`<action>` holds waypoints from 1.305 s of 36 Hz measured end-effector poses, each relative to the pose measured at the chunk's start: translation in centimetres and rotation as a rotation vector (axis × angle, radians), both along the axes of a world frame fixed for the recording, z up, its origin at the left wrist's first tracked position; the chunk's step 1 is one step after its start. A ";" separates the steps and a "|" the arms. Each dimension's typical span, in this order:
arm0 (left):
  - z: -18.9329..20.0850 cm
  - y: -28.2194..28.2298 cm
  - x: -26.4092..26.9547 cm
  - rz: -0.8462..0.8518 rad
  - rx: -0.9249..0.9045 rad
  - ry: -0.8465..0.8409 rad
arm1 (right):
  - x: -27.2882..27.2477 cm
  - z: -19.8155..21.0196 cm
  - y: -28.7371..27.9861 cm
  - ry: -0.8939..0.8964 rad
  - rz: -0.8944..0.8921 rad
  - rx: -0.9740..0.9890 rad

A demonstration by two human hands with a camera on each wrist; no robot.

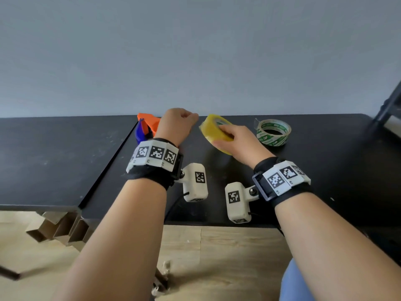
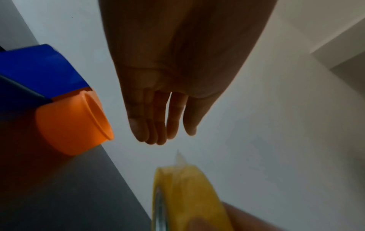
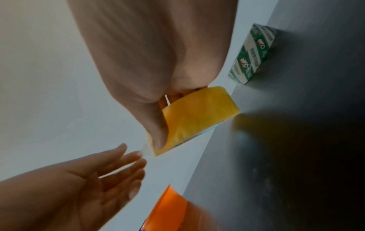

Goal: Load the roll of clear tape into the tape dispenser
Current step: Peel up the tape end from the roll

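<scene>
My right hand [image 1: 236, 142] grips the yellowish clear tape roll [image 1: 213, 129], tilted up on its edge over the black table [image 1: 325, 170]. The thumb lies on the roll's outer face [image 3: 199, 115] and the fingers reach into the core. A short loose tape end [image 3: 143, 150] sticks out towards my left hand [image 3: 98, 179]. That hand [image 1: 180, 124] hovers just left of the roll with straight fingers [image 2: 164, 125], holding nothing; whether a fingertip touches the tape end I cannot tell. The orange and blue tape dispenser [image 1: 147, 127] lies behind and left of my left hand, and its orange hub [image 2: 69, 121] is bare.
A second roll with green print [image 1: 273, 132] lies flat to the right of the held roll. A lower black tabletop [image 1: 54, 159] adjoins on the left. The wall runs close behind the table's far edge. A dark frame [image 1: 390, 105] stands at the far right.
</scene>
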State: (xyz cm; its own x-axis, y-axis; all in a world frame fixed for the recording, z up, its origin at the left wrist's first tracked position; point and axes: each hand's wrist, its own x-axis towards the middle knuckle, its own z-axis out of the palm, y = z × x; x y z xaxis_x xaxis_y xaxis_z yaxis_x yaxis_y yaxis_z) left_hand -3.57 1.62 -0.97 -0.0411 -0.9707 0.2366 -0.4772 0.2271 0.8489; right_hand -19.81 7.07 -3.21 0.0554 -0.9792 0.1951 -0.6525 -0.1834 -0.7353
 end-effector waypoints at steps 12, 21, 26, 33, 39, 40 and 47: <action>-1.4 2.2 -0.5 0.059 0.045 -0.004 | 1.1 -0.1 1.4 0.042 0.005 0.026; -1.0 2.5 -0.3 0.034 0.163 0.122 | 1.3 -0.5 1.6 0.077 0.029 0.032; -0.7 2.7 -0.4 0.002 0.131 0.079 | 1.3 -0.5 1.4 0.110 0.022 0.052; -0.5 2.9 -0.3 -0.042 0.089 0.031 | 1.1 -0.4 1.4 0.109 0.026 0.050; 0.1 3.1 -0.3 -0.107 0.032 0.021 | 0.9 -0.1 1.2 0.093 0.043 0.045; 0.1 3.1 -0.2 -0.111 0.027 0.019 | 0.9 -0.1 1.2 0.093 0.045 0.041; 0.1 2.6 0.3 -0.027 -0.062 0.049 | 1.0 -0.2 0.8 0.120 0.011 0.020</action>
State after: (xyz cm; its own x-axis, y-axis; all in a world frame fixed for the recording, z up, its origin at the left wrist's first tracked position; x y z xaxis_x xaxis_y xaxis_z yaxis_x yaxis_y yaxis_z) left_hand -3.31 4.18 -0.91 -0.0534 -0.9528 0.2989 -0.4282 0.2923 0.8551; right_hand -18.80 7.91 -3.38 0.0879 -0.9820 0.1671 -0.7339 -0.1772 -0.6557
